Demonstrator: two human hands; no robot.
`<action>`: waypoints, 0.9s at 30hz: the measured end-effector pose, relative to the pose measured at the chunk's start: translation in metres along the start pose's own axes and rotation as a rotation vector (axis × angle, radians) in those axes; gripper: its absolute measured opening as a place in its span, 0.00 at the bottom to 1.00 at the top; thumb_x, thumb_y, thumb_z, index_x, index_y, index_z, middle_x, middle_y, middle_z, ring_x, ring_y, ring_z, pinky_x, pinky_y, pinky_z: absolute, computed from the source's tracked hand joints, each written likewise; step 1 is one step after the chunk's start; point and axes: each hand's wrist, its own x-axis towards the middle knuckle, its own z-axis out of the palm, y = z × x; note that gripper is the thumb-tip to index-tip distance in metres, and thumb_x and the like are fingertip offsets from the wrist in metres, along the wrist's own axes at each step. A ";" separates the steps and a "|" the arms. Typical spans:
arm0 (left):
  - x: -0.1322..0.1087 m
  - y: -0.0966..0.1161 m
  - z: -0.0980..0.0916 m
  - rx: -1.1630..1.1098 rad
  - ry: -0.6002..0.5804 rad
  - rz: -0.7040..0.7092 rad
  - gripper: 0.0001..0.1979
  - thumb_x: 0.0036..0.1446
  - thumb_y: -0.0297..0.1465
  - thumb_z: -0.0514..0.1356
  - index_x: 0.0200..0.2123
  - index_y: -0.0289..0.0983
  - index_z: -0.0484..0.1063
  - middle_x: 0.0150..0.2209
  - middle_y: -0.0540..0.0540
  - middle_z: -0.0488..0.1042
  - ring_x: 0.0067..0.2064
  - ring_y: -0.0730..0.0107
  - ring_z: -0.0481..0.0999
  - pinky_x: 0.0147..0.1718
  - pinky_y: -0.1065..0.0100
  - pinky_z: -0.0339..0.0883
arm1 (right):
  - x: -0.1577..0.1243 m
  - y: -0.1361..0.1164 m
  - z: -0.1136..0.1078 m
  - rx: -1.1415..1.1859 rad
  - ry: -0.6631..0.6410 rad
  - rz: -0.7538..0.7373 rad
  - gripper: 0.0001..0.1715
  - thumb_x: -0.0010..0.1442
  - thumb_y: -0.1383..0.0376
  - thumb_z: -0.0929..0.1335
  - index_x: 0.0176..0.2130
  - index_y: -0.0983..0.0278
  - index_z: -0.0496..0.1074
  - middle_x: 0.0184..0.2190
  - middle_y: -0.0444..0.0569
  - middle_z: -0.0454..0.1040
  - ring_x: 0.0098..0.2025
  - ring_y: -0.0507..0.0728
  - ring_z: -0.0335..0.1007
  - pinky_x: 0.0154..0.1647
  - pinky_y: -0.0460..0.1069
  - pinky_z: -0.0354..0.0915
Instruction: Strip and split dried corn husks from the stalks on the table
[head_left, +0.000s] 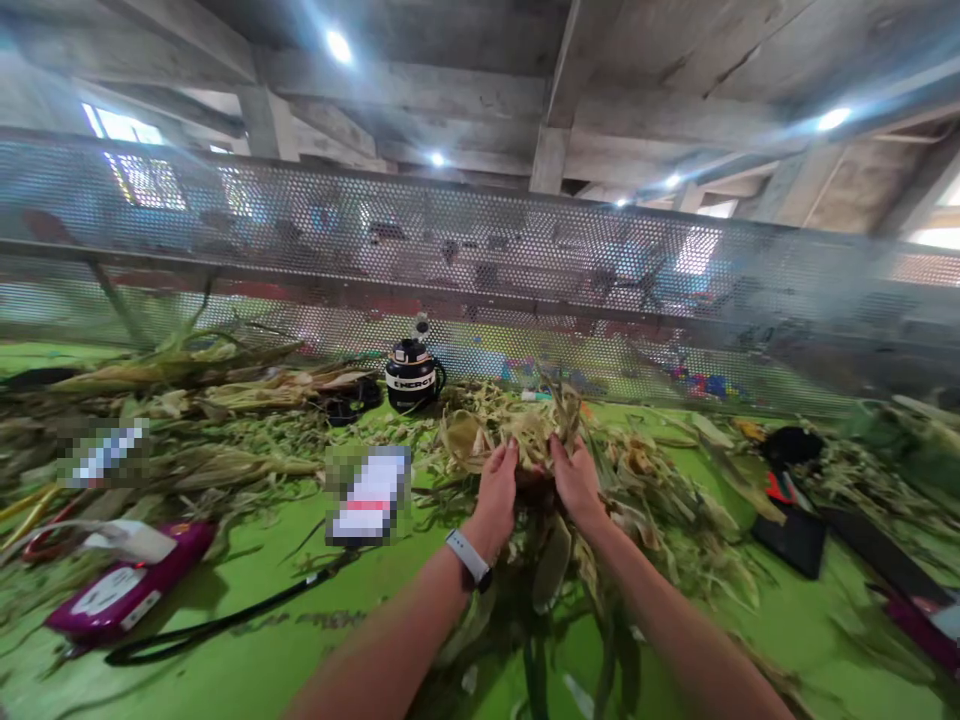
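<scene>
Dried corn husks (534, 425) are gathered in a loose, frayed bunch between my two hands, over the green table. My left hand (495, 495), with a light-banded watch (466, 557) on the wrist, is closed on the bunch's left side, thumb up. On the other side my right hand (579, 485) pinches the husks in the same way. Both thumbs point upward and stand apart. The fingers behind the bunch are largely hidden. Long strips of husk (553, 565) hang down between my forearms.
Loose husks (247, 395) cover the left side; more scraps (675, 500) lie at right. A black jug marked ENERGY (411, 378) stands near the perforated metal screen (480, 260). A phone (373, 495) with a black strap, a purple device (135, 585) and a dark flat object (789, 535) lie around.
</scene>
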 end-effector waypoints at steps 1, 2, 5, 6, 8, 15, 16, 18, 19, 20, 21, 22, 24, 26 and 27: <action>-0.002 -0.001 0.001 0.013 -0.044 0.009 0.21 0.38 0.48 0.66 0.24 0.35 0.68 0.17 0.54 0.66 0.21 0.76 0.66 0.25 0.72 0.61 | 0.001 0.001 0.000 -0.019 0.005 0.011 0.25 0.52 0.48 0.62 0.36 0.66 0.70 0.35 0.55 0.77 0.39 0.61 0.72 0.43 0.53 0.64; -0.003 -0.002 0.002 0.027 -0.091 0.014 0.21 0.40 0.48 0.65 0.23 0.35 0.67 0.14 0.56 0.62 0.19 0.79 0.62 0.23 0.73 0.59 | 0.002 0.003 -0.001 -0.033 0.012 0.031 0.26 0.52 0.47 0.62 0.36 0.66 0.69 0.34 0.55 0.76 0.37 0.61 0.72 0.40 0.52 0.64; -0.005 -0.004 0.004 0.063 -0.181 -0.017 0.22 0.42 0.48 0.64 0.21 0.35 0.67 0.12 0.58 0.55 0.16 0.82 0.54 0.19 0.74 0.53 | 0.007 0.008 -0.003 -0.057 0.022 0.080 0.28 0.52 0.44 0.59 0.34 0.66 0.68 0.30 0.54 0.76 0.32 0.59 0.70 0.33 0.51 0.64; -0.005 -0.004 0.004 0.074 -0.197 -0.041 0.22 0.41 0.48 0.64 0.21 0.34 0.67 0.12 0.58 0.55 0.16 0.82 0.53 0.19 0.74 0.51 | 0.008 0.010 -0.004 -0.062 0.020 0.085 0.28 0.52 0.44 0.59 0.33 0.66 0.68 0.29 0.53 0.75 0.30 0.59 0.69 0.31 0.50 0.63; -0.003 -0.002 0.004 0.092 -0.219 -0.084 0.21 0.41 0.47 0.65 0.20 0.34 0.67 0.12 0.57 0.56 0.16 0.82 0.53 0.18 0.74 0.49 | 0.010 0.011 -0.007 -0.076 0.015 0.083 0.27 0.52 0.45 0.59 0.32 0.65 0.67 0.27 0.52 0.74 0.29 0.58 0.68 0.31 0.50 0.62; -0.003 0.012 0.001 0.038 -0.335 -0.254 0.15 0.47 0.38 0.64 0.19 0.32 0.68 0.11 0.58 0.53 0.16 0.84 0.49 0.17 0.76 0.46 | 0.009 0.002 -0.012 -0.160 0.023 0.004 0.24 0.51 0.45 0.59 0.28 0.62 0.66 0.26 0.52 0.72 0.31 0.59 0.66 0.34 0.52 0.60; -0.004 0.014 0.001 0.023 -0.341 -0.269 0.15 0.48 0.37 0.63 0.20 0.32 0.68 0.11 0.58 0.52 0.16 0.84 0.48 0.17 0.76 0.46 | 0.009 -0.001 -0.013 -0.173 0.024 -0.021 0.24 0.51 0.45 0.59 0.29 0.62 0.66 0.27 0.53 0.72 0.31 0.60 0.66 0.35 0.52 0.60; -0.006 0.019 0.001 -0.020 -0.378 -0.322 0.13 0.51 0.35 0.61 0.21 0.32 0.68 0.11 0.58 0.50 0.16 0.84 0.47 0.16 0.77 0.45 | 0.010 -0.007 -0.017 -0.174 0.012 -0.057 0.25 0.52 0.44 0.59 0.29 0.63 0.66 0.27 0.52 0.72 0.32 0.59 0.66 0.35 0.52 0.60; -0.008 0.021 0.001 -0.050 -0.411 -0.362 0.12 0.52 0.34 0.61 0.22 0.32 0.68 0.11 0.58 0.49 0.16 0.83 0.46 0.15 0.78 0.45 | 0.011 -0.010 -0.019 -0.158 0.000 -0.063 0.26 0.51 0.44 0.59 0.29 0.63 0.67 0.26 0.51 0.72 0.31 0.59 0.66 0.35 0.52 0.61; -0.009 0.024 0.001 -0.084 -0.449 -0.409 0.12 0.53 0.34 0.60 0.23 0.32 0.68 0.11 0.59 0.48 0.15 0.83 0.46 0.15 0.78 0.45 | 0.013 -0.014 -0.022 -0.137 -0.014 -0.069 0.27 0.51 0.43 0.60 0.28 0.63 0.67 0.25 0.50 0.71 0.29 0.58 0.65 0.34 0.51 0.61; -0.011 0.026 0.002 -0.117 -0.490 -0.454 0.11 0.54 0.33 0.59 0.24 0.32 0.68 0.11 0.59 0.47 0.15 0.83 0.46 0.15 0.79 0.46 | 0.014 -0.018 -0.025 -0.114 -0.029 -0.076 0.28 0.50 0.42 0.60 0.27 0.64 0.67 0.23 0.49 0.71 0.28 0.57 0.65 0.32 0.51 0.61; -0.013 0.028 0.002 -0.144 -0.528 -0.487 0.11 0.55 0.33 0.59 0.25 0.32 0.68 0.11 0.59 0.46 0.15 0.83 0.46 0.16 0.80 0.49 | 0.015 -0.021 -0.028 -0.087 -0.048 -0.081 0.28 0.49 0.41 0.62 0.26 0.64 0.66 0.22 0.48 0.70 0.27 0.56 0.64 0.31 0.50 0.61; -0.016 0.031 0.002 -0.187 -0.592 -0.521 0.12 0.55 0.34 0.59 0.24 0.32 0.68 0.10 0.59 0.44 0.15 0.83 0.48 0.20 0.81 0.57 | 0.017 -0.028 -0.033 -0.019 -0.115 -0.081 0.27 0.48 0.42 0.64 0.25 0.64 0.67 0.21 0.46 0.69 0.25 0.54 0.62 0.28 0.49 0.61; -0.017 0.032 0.001 -0.200 -0.657 -0.529 0.12 0.55 0.34 0.59 0.23 0.32 0.69 0.09 0.59 0.43 0.15 0.83 0.50 0.28 0.81 0.62 | 0.017 -0.033 -0.037 0.065 -0.209 -0.061 0.24 0.48 0.45 0.66 0.26 0.64 0.67 0.20 0.44 0.68 0.24 0.53 0.61 0.25 0.47 0.60; -0.017 0.033 0.001 -0.193 -0.687 -0.523 0.12 0.55 0.34 0.60 0.23 0.33 0.69 0.08 0.59 0.43 0.15 0.83 0.51 0.31 0.80 0.64 | 0.017 -0.035 -0.038 0.105 -0.251 -0.045 0.23 0.48 0.46 0.66 0.26 0.64 0.68 0.19 0.44 0.68 0.23 0.53 0.61 0.24 0.47 0.60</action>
